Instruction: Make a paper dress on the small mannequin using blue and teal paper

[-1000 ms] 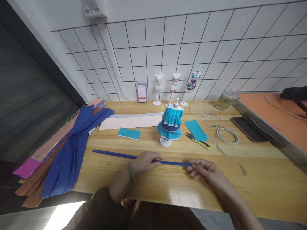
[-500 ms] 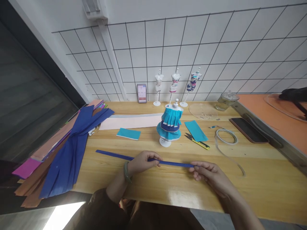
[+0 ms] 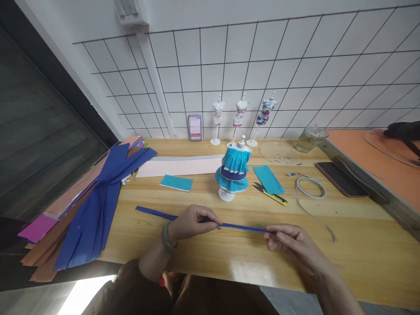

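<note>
Strip [image 3: 243,227], blue, runs above the table [image 3: 197,258], pinched by left hand [image 3: 191,222] and right hand [image 3: 295,242], its tail extending past the left. Beyond it stands a dressed mannequin [image 3: 233,168]; scissors [image 3: 274,195] lie right of that, beside teal cloth [image 3: 268,178].

Blue strip [image 3: 243,227]: part hidden by left hand [image 3: 194,223], 6 o'clock; end hidden in right hand [image 3: 295,243], 4 o'clock. Phone screen [image 3: 195,127], 11 o'clock, blurred. Black item [image 3: 404,131], 3 o'clock, cut off.

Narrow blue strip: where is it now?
Head view, lower centre: the narrow blue strip is in the left hand and right hand, in front of the dressed mannequin.
</note>
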`<state>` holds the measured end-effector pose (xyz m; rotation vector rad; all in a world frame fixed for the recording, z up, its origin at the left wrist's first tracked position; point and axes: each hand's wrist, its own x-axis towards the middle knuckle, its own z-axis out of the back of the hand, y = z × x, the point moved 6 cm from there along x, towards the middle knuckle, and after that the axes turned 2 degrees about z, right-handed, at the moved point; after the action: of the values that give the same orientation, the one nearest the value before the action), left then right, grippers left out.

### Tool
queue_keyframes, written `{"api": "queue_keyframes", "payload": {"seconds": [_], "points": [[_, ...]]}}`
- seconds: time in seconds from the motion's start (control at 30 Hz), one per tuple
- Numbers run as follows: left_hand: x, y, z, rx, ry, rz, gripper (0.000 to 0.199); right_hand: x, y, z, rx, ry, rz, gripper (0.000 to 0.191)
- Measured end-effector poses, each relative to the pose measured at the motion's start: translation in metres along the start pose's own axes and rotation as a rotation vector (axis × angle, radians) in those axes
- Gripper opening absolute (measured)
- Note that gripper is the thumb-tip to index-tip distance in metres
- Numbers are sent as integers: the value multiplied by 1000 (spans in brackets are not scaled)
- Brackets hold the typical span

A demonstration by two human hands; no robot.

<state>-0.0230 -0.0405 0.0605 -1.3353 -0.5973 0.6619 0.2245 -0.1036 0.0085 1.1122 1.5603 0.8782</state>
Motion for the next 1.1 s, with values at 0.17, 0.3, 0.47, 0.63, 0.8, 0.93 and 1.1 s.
{"api": "queue_keyframes", "payload": {"seconds": [0.17, 0.3, 0.47, 0.63, 0.8, 0.93, 1.1], "points": [[-1, -14, -2, 175, -66, -17, 20, -1, 16, -4, -225, -121, 137, 26], [-3, -21, -1, 306, -205, 15, 22, -5, 27, -8, -301, -182, 215, 23], [-6, -31, -1, 509, -322, 31, 25, -17, 38, -12, -461, -280, 293, 25], [-6, -37, -5, 664, -337, 14, 27, -32, 59, -25, -772, -308, 543, 18], [-6, -36, 2, 638, -399, 80, 29, -46, 76, -38, -916, -274, 747, 14], [-4, -36, 6, 470, -361, 107, 20, -52, 87, -47, -983, -240, 862, 13], [3, -57, 8, 587, -224, -34, 17, -51, 98, -52, -1094, -268, 1009, 14]]}}
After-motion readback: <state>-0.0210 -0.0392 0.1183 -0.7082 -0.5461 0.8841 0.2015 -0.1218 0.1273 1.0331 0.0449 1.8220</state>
